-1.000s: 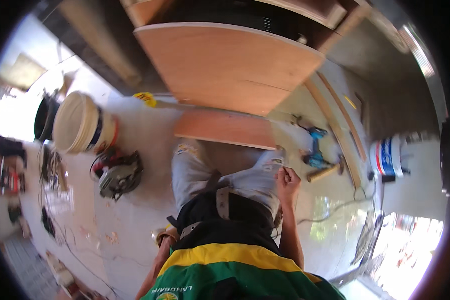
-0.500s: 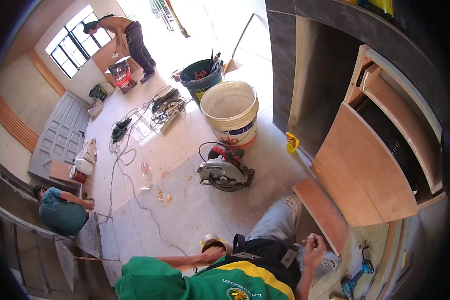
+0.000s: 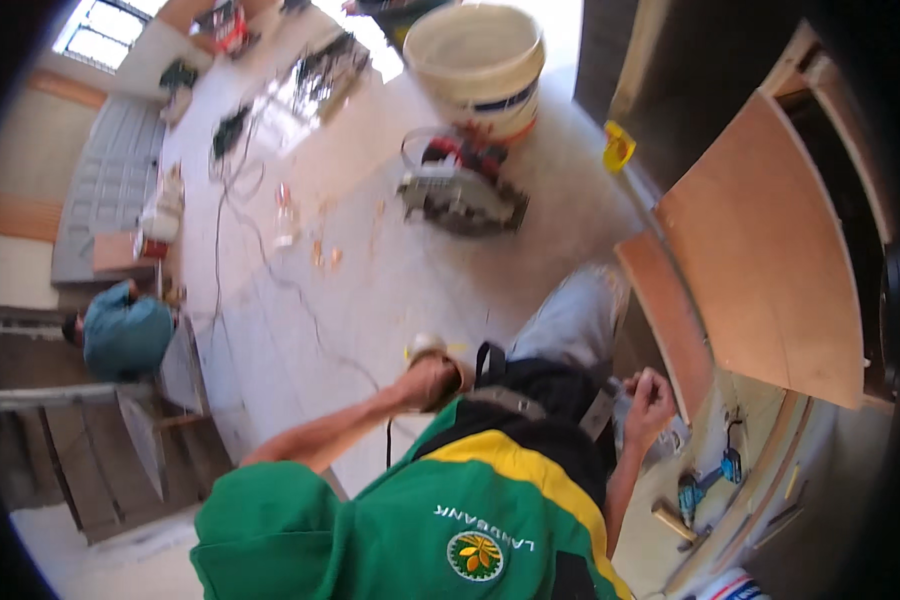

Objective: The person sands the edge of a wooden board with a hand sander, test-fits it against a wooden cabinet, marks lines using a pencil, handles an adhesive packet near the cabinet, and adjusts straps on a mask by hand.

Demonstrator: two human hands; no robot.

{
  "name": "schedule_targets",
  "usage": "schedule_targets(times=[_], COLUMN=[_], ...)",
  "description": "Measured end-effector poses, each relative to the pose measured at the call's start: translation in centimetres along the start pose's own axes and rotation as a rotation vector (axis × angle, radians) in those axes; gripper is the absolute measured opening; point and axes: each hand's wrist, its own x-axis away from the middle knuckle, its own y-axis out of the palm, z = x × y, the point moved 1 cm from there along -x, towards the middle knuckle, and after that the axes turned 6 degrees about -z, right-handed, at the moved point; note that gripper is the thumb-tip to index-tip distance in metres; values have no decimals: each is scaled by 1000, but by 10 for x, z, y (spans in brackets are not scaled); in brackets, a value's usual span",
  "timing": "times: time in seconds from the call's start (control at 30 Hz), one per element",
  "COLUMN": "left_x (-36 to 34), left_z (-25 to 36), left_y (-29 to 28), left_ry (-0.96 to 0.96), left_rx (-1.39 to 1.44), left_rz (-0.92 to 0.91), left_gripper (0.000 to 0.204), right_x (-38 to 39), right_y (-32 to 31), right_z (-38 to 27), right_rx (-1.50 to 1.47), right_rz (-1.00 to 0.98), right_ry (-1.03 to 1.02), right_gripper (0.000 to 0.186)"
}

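Observation:
My left hand [image 3: 428, 380] is at my left hip, fingers curled around a small pale round object [image 3: 428, 346]; I cannot tell what it is. My right hand [image 3: 650, 398] is a closed fist beside my right hip, above the floor near a narrow plywood board [image 3: 665, 320]. Nothing shows in that fist. I am kneeling or crouching in light trousers [image 3: 575, 320], a dark tool belt [image 3: 530, 395] and a green and yellow shirt.
A circular saw [image 3: 460, 192] and a large white bucket [image 3: 480, 60] are on the pale floor ahead. A big plywood panel [image 3: 770, 250] leans at the right. A blue drill [image 3: 705, 490] and a hammer [image 3: 670, 515] lie lower right. Cords cross the floor. Another person [image 3: 125, 332] crouches at the left.
The view has swung from the plywood panel toward the floor at the left and come closer to the saw and bucket. Both hands have stayed by my hips.

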Motion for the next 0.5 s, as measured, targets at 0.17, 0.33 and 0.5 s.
schedule_targets(times=[0.17, 0.33, 0.5], left_x=[32, 65, 65], left_z=[30, 19, 28], left_y=[-40, -55, -82], left_ry=[-450, -526, -345], left_rx=[442, 1009, 1247], left_rz=[216, 314, 379], left_gripper=[15, 13, 19], right_x=[1, -6, -16], right_y=[-5, -4, 29], right_z=[-3, -18, -72], right_rx=[-5, -48, -70], right_rz=[-61, -124, -230], right_ry=[118, 122, 60], right_gripper=[20, 22, 22])
